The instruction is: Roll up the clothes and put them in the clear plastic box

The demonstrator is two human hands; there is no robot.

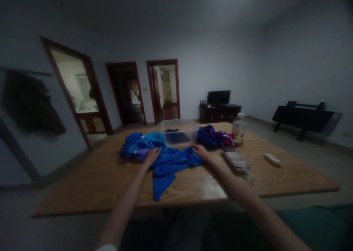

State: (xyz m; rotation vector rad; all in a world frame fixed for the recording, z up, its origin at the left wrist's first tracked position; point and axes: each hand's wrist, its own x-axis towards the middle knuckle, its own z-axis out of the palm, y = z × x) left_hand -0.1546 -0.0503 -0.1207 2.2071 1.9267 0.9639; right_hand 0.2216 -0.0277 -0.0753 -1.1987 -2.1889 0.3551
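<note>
A crumpled blue garment (176,159) lies on the wooden table in front of me, one pointed end trailing toward the near edge. My left hand (152,156) is closed on its left side, beside a heap of blue and purple clothes (142,142). At the garment's right end, my right hand (200,152) grips the cloth, fingers partly hidden in the folds. Just beyond it stands a clear plastic bin (180,138) with something dark inside. To the bin's right is a pile of dark purple clothing (211,136).
On the right of the table (292,184) are a bottle (239,129) with a white cap, a blurred-out flat object (235,159) with a cord, and a small white case (272,159). A television (219,97) and doorways are farther back.
</note>
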